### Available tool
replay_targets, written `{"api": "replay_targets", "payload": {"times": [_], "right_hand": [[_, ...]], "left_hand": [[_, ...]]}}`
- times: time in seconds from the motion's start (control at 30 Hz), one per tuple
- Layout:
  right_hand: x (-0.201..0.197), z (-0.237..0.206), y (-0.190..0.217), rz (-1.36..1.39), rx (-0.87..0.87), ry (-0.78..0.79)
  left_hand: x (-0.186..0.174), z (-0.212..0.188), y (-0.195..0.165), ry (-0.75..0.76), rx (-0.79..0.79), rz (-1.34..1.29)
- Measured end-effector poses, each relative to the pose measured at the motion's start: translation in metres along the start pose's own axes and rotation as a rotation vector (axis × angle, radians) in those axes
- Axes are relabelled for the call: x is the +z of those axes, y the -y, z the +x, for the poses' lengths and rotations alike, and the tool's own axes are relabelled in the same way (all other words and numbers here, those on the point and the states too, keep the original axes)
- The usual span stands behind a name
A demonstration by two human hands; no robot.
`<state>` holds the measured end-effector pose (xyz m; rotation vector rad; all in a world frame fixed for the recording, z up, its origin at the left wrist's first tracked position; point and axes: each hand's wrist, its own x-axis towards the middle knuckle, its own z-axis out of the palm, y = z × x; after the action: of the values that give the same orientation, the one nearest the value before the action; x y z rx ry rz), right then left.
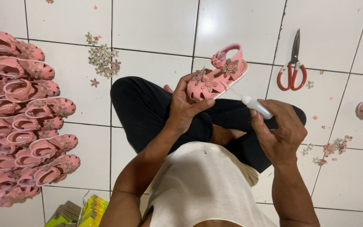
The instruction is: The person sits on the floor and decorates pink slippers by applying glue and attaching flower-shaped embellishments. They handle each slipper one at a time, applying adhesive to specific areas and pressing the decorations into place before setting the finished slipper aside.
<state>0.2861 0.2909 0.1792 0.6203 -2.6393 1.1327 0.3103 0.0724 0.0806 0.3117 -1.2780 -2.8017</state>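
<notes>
A pink sandal [217, 78] is clamped at its toe end by the left hand [184, 107] above the knees, its long axis running up and right toward the heel strap. A small glue bottle [252, 103] is gripped in the right hand [280, 130], its nozzle touching the sandal's side. Red-handled scissors [292, 67] lie well apart on the tiled floor [156, 25].

Sleeveless white top [202, 185], black trousers [148, 109], bare arms and hands [185, 105]

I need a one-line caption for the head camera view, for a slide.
Seated on white tiles, left hand holds a pink sandal; right hand points a small glue bottle at it.
</notes>
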Motion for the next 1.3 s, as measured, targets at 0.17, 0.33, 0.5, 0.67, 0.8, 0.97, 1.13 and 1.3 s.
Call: {"api": "replay_targets", "payload": {"times": [0.17,0.33,0.5,0.67,0.8,0.97,1.13,1.3], "right_hand": [[0.001,0.002,-0.003,0.027,-0.020,-0.002],[0.001,-0.001,-0.007,0.026,-0.034,-0.018],[0.003,-0.002,-0.010,0.074,-0.033,-0.046],[0.004,-0.001,-0.010,0.036,-0.020,-0.027],[0.003,-0.001,-0.009,0.019,-0.048,-0.033],[0.003,0.001,-0.011,0.022,-0.022,-0.026],[0.004,0.000,-0.013,0.038,-0.001,-0.022],[0.006,-0.006,-0.024,0.255,0.177,-0.036]], "left_hand": [[-0.001,0.001,0.001,0.001,-0.004,0.012],[-0.002,0.003,0.002,0.002,-0.015,0.010],[-0.002,0.003,0.003,-0.012,-0.038,-0.003],[-0.001,0.003,0.005,-0.002,-0.032,-0.002],[0.000,0.003,0.005,-0.006,-0.023,0.002],[0.001,0.004,0.006,-0.013,-0.037,0.003],[0.001,0.005,0.009,-0.015,-0.041,-0.004],[-0.005,0.006,0.015,-0.026,-0.040,0.002]]}}
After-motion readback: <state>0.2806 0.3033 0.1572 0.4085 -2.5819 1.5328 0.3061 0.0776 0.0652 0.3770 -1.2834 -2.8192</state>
